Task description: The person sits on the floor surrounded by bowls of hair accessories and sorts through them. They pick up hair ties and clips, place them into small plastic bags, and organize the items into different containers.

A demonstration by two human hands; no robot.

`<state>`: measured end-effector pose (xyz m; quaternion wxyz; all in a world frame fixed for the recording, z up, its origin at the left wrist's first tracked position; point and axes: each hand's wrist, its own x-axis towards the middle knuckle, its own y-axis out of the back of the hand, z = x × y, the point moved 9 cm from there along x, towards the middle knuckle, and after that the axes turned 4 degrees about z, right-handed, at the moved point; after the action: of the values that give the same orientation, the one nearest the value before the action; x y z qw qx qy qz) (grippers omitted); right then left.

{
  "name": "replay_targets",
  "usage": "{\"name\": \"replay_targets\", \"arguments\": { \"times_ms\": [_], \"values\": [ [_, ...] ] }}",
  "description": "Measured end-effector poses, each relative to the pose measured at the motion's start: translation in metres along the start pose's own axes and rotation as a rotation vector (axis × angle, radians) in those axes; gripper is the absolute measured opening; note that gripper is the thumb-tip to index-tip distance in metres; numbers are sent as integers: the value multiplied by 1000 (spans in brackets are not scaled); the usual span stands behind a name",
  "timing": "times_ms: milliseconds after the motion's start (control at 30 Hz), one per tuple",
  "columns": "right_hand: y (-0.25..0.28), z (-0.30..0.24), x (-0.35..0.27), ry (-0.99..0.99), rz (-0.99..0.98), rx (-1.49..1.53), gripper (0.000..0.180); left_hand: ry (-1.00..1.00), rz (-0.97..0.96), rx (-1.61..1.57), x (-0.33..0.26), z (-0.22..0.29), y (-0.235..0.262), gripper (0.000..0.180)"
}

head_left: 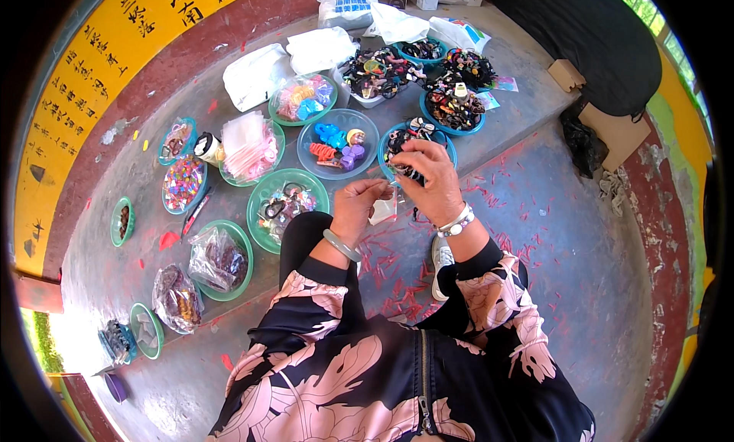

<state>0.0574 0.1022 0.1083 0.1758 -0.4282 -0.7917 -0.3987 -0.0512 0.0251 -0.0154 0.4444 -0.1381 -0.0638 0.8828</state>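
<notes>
Clear plastic bag [384, 210] pinched at its top by the left hand [358, 203], held above the lap over the grey floor [550, 235]; right hand [428, 178] grips a small dark hair accessory [407, 169] just above it, near the blue bowl [447, 153] of similar pieces. Step looks like bagging the piece. Next move likely needs the bag mouth held open and the piece lowered straight in.

Both hands raised together (close, apart), left hand [358, 205] and right hand [428, 178] fingers pinched.
</notes>
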Motion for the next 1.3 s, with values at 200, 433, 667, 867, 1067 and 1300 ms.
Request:
{"name": "replay_targets", "arguments": {
  "times_ms": [200,433,667,867,1067,1300],
  "values": [
    [-16,1,-9,50,-85,-90,26,-44,-4,99,-1,5,-5,16],
    [-17,5,-9,41,-84,-75,17,-61,-4,105,-1,5,-5,18],
    [-12,-12,-10,169,-48,-217,4,-447,-20,392,-2,16,-10,17],
    [-38,-23,-21,321,-227,-519,9,-47,-35,157,-7,10,-16,17],
    [-33,2,-23,72,-205,-301,7,-103,-76,329,-1,0,-12,15],
    [-39,15,-29,-54,-351,-219,10,-216,-285,330,4,-15,-22,20]
  ]
}}
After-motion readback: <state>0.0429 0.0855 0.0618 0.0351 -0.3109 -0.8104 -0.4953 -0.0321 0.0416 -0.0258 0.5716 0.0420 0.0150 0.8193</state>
